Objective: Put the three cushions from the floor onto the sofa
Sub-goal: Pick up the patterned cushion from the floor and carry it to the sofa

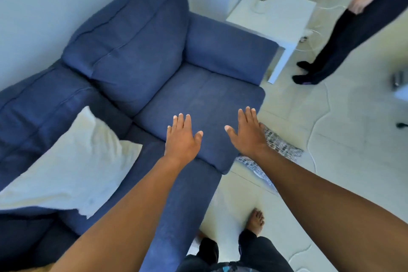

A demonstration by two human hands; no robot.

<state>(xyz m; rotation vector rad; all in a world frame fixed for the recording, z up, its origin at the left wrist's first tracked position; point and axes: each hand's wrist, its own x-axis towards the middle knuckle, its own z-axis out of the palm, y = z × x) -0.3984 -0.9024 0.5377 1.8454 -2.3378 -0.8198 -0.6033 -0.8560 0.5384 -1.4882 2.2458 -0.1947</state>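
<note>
A: What are the hands doing?
B: Both are spread flat, palms down, holding nothing. The left hand (pixel 181 139) hovers over the front edge of the blue sofa (pixel 198 99); the right hand (pixel 248 133) is beside it, over the seat's corner.

A: Where are the cushions?
B: A white cushion (pixel 72 161) lies on the sofa seat, well to the left of the left hand. A black-and-white patterned cushion (pixel 280 143) lies on the floor, just under and right of the right hand, partly hidden by the wrist. A third I cannot make out.

A: And the room?
B: Pale tiled floor (pixel 342 172). Beyond the hands, past the sofa's arm, stands a white side table (pixel 284 24) with a small white cup-like thing (pixel 260 4) on it; its contents cannot be seen. Another person (pixel 344 40) in dark trousers stands to the right of the table. Thin white cables (pixel 313 139) trail across the floor to the right of the right hand.
</note>
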